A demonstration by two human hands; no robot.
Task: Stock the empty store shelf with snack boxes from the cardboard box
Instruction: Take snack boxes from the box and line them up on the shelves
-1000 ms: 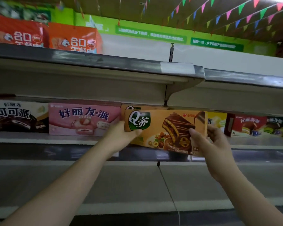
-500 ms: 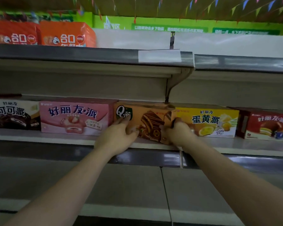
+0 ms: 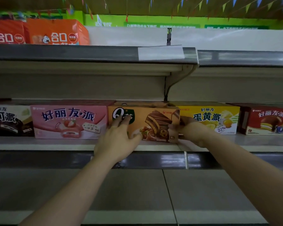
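An orange snack box (image 3: 155,121) with a chocolate cake picture stands on the middle shelf (image 3: 55,144), between a pink box (image 3: 69,121) and a yellow box (image 3: 216,118). My left hand (image 3: 116,144) presses straight fingers flat against the left part of its front face. My right hand (image 3: 191,132) grips the box's right end, with fingers curled in by the yellow box. The cardboard box is out of view.
A black cocoa box (image 3: 8,121) stands at the far left and a red box (image 3: 268,121) at the far right of the same row. Orange packs (image 3: 55,33) sit on the top shelf (image 3: 72,53). A bare grey shelf (image 3: 121,193) lies below my arms.
The orange box was held in the air in front of the shelf. It now stands in the gap between the pink and yellow boxes, and both hands have reached forward with it.
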